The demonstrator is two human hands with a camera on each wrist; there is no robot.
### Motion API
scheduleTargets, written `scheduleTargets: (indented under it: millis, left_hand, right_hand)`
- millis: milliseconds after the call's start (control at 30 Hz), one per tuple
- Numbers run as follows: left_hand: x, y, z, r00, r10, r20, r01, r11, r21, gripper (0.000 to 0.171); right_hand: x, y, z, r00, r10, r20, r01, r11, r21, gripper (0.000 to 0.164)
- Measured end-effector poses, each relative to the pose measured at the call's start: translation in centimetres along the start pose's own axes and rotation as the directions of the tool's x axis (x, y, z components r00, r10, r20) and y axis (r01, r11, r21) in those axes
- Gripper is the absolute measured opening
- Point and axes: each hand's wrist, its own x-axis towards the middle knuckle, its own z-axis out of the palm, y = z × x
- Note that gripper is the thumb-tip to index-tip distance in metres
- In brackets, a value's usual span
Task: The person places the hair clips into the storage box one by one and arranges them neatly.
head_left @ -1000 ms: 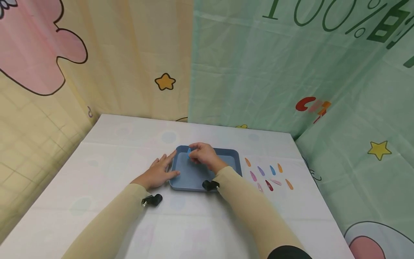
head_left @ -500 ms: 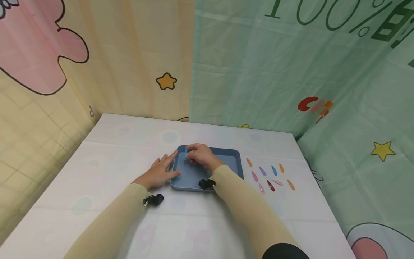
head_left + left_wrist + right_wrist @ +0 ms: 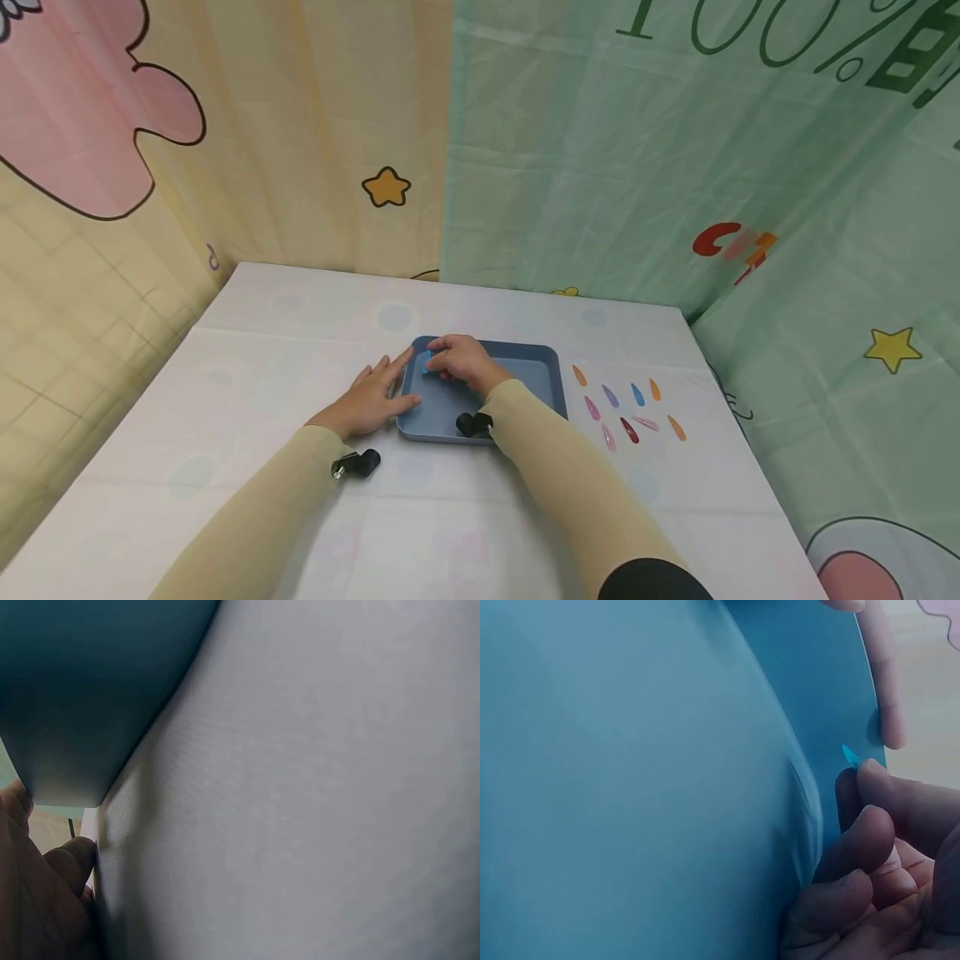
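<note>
My right hand (image 3: 467,362) pinches one slim blue clip (image 3: 427,362) over one rectangular blue-grey tray (image 3: 431,417); my left hand (image 3: 366,402), spread, touches its rim; nine coloured teardrop-shaped clips (image 3: 611,396) dot the white tabletop (image 3: 300,333).

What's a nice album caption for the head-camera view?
The right hand pinches a small blue clip over a blue tray, the left hand at its rim, colorful clips lying alongside.
</note>
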Motion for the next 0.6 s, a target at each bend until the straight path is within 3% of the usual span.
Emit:
scheduleTargets:
  millis: [600]
  left_hand:
    - [0.20,-0.16,0.06,1.000,-0.005,0.005,0.005,1.000,0.008,0.093]
  right_hand:
    - [0.44,0.77,0.68,1.000,-0.019,0.008,0.020,0.997,-0.079,0.039]
